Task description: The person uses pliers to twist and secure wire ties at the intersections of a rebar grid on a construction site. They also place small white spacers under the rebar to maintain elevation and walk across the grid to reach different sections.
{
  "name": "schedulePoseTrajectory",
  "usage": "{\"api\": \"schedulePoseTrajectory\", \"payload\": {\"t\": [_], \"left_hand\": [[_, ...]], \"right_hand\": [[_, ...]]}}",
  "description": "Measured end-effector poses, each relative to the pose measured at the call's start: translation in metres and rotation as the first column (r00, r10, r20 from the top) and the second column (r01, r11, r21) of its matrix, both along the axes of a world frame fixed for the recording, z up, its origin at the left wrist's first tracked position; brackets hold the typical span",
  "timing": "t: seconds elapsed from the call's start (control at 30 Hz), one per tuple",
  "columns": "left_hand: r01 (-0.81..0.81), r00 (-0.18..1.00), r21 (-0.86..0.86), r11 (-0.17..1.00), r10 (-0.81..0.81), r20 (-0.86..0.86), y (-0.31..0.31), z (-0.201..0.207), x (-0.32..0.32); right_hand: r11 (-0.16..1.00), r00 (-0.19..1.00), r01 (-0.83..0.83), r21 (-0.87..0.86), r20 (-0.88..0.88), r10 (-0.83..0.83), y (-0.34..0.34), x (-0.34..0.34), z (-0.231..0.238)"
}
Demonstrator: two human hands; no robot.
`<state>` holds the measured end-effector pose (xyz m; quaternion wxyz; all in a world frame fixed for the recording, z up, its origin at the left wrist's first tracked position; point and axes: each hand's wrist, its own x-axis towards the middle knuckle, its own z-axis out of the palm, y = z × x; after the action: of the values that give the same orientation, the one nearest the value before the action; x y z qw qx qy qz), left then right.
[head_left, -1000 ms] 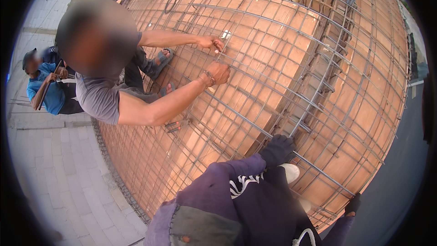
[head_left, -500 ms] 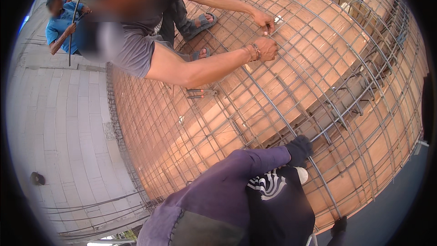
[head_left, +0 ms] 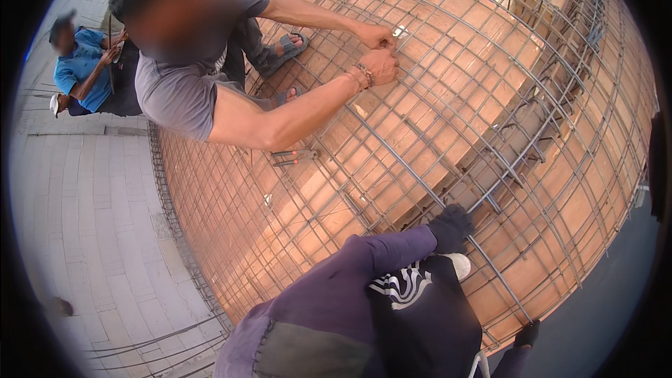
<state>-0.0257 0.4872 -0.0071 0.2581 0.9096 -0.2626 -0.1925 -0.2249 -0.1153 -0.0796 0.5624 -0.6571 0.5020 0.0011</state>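
Note:
My left hand (head_left: 451,228), in a dark glove below a purple sleeve (head_left: 399,246), is closed around a long steel rebar (head_left: 498,276) lying along the mesh. Lower right, my right hand (head_left: 526,334), also dark-gloved, is closed at the near end of that same bar; its fingers are partly hidden. My dark trouser leg (head_left: 427,315) with white stripes is bent between the two hands. The rebar mesh (head_left: 336,161) spreads over brown plywood boards (head_left: 322,196). Across from me, a co-worker's bare hands (head_left: 381,59) meet over a crossing of the bars.
Orange-handled pincers (head_left: 294,157) lie on the mesh near the co-worker's forearm. A trough (head_left: 483,168) with thicker bars crosses the deck. At far left, a person in blue (head_left: 84,63) stands near another in a white cap, beyond grey paving (head_left: 105,224). The deck edge (head_left: 560,318) runs lower right.
My view has shifted, so the scene sits farther left. My hands stay on the bar. The co-worker's hands have come closer together. A white-capped person now shows at far left.

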Motion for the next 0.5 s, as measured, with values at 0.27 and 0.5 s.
{"api": "schedulePoseTrajectory", "payload": {"t": [0.27, 0.5], "left_hand": [[0.01, 0.998, 0.008, 1.0, -0.009, -0.065, 0.001, 0.014, 0.005], [0.063, 0.993, 0.077, 0.995, -0.055, -0.107, 0.0, 0.022, 0.011]], "right_hand": [[0.992, 0.963, 0.121, 0.038, -0.246, -0.108, 0.002, 0.004, 0.004], [0.998, 0.972, 0.023, -0.063, -0.234, -0.037, 0.001, -0.001, -0.003]]}}
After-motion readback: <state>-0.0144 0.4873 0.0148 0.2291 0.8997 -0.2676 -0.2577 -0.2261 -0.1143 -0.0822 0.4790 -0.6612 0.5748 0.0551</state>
